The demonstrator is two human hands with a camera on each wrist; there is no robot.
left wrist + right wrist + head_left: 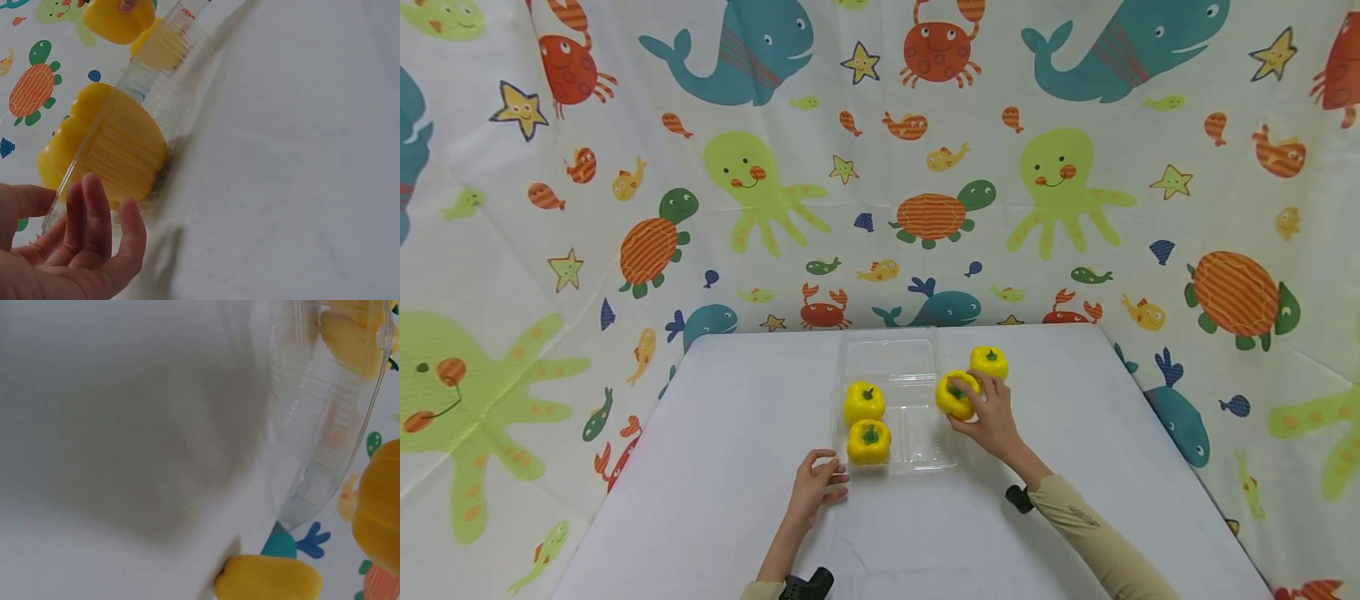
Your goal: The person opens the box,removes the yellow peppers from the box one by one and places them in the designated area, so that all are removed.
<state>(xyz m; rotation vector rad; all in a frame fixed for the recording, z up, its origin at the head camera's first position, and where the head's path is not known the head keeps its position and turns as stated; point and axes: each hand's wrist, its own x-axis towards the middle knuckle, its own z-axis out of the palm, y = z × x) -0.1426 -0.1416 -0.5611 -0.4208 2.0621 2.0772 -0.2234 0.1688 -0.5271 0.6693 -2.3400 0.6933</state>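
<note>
A clear hinged plastic container (917, 433) lies on the white table, its lid (891, 354) folded back. Two yellow bell peppers sit in its left side, the rear pepper (863, 403) behind the front pepper (869, 442). My left hand (817, 487) is at the front left corner, the thumb on one side of the rim (75, 156) and bent fingers on the other. With thumb and fingers, my right hand (992, 418) grips another yellow bell pepper (953, 397) over the container's right side. The right wrist view catches this held pepper (381, 512) but not the hand.
One more yellow bell pepper (988, 362) stands on the table (737, 400), just right of the container and behind my right hand. A sea-animal curtain (865, 167) hangs along the table's back and sides.
</note>
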